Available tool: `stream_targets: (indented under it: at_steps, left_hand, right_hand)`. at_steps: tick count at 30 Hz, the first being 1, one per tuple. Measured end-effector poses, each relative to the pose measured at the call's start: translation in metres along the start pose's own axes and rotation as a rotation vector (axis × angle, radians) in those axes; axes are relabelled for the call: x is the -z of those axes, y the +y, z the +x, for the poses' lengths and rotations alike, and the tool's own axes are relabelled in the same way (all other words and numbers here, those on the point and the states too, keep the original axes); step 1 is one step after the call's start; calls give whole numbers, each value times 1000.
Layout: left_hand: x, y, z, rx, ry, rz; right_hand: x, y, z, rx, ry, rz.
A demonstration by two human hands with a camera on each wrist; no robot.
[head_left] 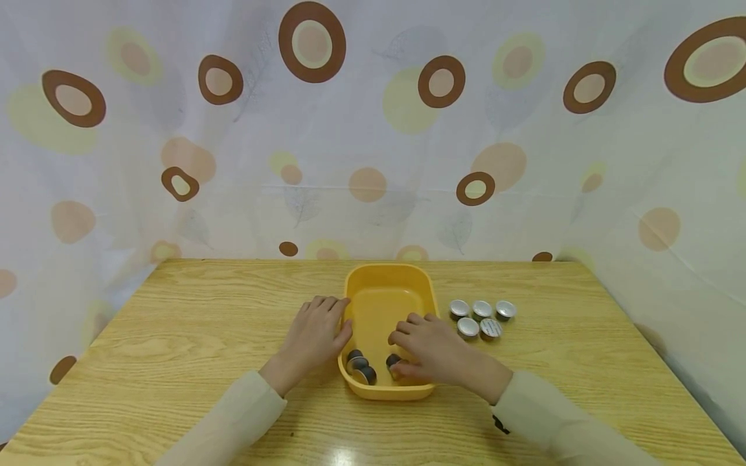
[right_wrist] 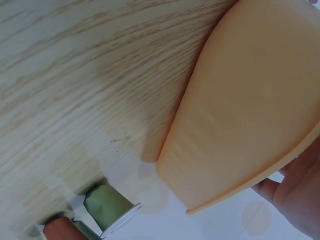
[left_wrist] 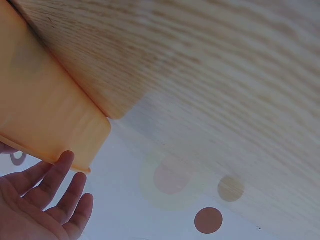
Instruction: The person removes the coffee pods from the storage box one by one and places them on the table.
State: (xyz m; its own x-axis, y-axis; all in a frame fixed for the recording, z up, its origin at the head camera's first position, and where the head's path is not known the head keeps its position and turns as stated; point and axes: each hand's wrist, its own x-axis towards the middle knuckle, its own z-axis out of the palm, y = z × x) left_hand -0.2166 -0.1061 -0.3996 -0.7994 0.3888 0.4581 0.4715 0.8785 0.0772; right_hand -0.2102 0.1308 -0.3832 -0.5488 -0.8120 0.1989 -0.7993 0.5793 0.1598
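Observation:
A yellow plastic tub [head_left: 381,278] stands in the middle of the wooden table [head_left: 192,323]. My left hand [head_left: 316,333] lies flat on the table with straight fingers against the tub's left rim; in the left wrist view the left hand [left_wrist: 47,197] touches the tub's outer wall [left_wrist: 45,110] with a fingertip. My right hand [head_left: 425,353] reaches over the right rim into the tub and pinches a dark capsule [head_left: 394,360] between thumb and index finger. Two more capsules [head_left: 361,369] lie in the tub's near end.
Several foil-topped capsules [head_left: 481,318] stand in a cluster on the table right of the tub; the right wrist view shows a green capsule [right_wrist: 107,205] beside the tub wall [right_wrist: 240,110]. A patterned curtain [head_left: 373,129] closes off the back and sides.

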Motion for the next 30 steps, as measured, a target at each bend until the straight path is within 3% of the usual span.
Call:
stream_targets:
  at_steps: [14, 30]
  left_hand:
    - [2, 1, 0, 4, -7, -13]
    - [0, 0, 0, 15, -23, -15]
  right_hand:
    - [-2, -2, 3, 6, -52, -42]
    - [-1, -2, 4, -29, -90, 21]
